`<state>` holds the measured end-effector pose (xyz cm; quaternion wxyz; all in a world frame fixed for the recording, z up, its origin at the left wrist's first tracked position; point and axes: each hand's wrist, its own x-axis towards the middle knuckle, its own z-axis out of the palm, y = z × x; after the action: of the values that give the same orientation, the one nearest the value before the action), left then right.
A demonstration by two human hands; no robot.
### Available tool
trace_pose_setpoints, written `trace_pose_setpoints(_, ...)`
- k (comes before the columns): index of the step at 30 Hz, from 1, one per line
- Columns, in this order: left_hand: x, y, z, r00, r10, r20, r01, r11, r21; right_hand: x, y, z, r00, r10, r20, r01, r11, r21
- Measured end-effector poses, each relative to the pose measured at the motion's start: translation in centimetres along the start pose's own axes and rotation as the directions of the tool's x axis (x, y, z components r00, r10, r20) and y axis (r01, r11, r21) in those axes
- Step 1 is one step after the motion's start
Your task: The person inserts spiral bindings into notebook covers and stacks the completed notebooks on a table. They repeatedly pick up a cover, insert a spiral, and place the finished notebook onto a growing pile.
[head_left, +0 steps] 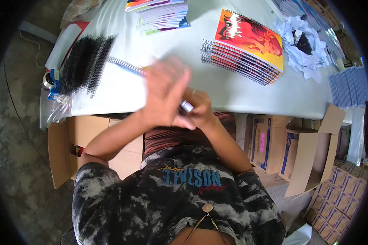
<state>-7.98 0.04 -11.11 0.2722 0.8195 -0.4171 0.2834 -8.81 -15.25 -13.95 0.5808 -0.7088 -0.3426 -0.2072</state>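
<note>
My left hand [166,92], blurred by motion, is stretched out flat in front of my body at the table's near edge. From behind its fingers a loose metal-looking spiral coil [126,65] runs out to the left, with a bit of yellow beside it. Close against the left palm, my right hand [200,108] is closed around a thin thing with a pale end [187,106], mostly hidden; it may be a notebook seen edge-on. Left of the hands lies a thick heap of black spiral coils [88,63]. Spiral notebooks with a red and yellow cover [251,38] are stacked to the right.
A white-covered table [151,45] spans the front. Further booklets [163,16] are piled at the back. Crumpled pale plastic [298,45] and blue-grey stacks [349,87] stand at right. Open cardboard boxes [55,153] flank my legs below the table; more boxes [270,143] stand right.
</note>
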Motion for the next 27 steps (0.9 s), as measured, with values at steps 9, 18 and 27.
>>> trace_pose_setpoints(9,0.9,5.1,-6.2,0.972,-0.221,0.077,0.230,0.848,-0.477,3.6,-5.9,-0.2,0.964,-0.243,-0.106,0.231,0.966,-0.111)
trace_pose_setpoints(18,4.1,1.6,-4.4,0.615,-0.685,0.391,0.593,0.076,-0.802,5.8,-4.9,-4.8,0.825,0.561,0.076,-0.556,0.828,-0.078)
trace_pose_setpoints(27,4.7,0.4,-3.6,0.648,-0.568,0.508,0.663,0.091,-0.743,3.7,-4.4,-4.7,0.893,0.443,-0.083,-0.434,0.895,0.102)
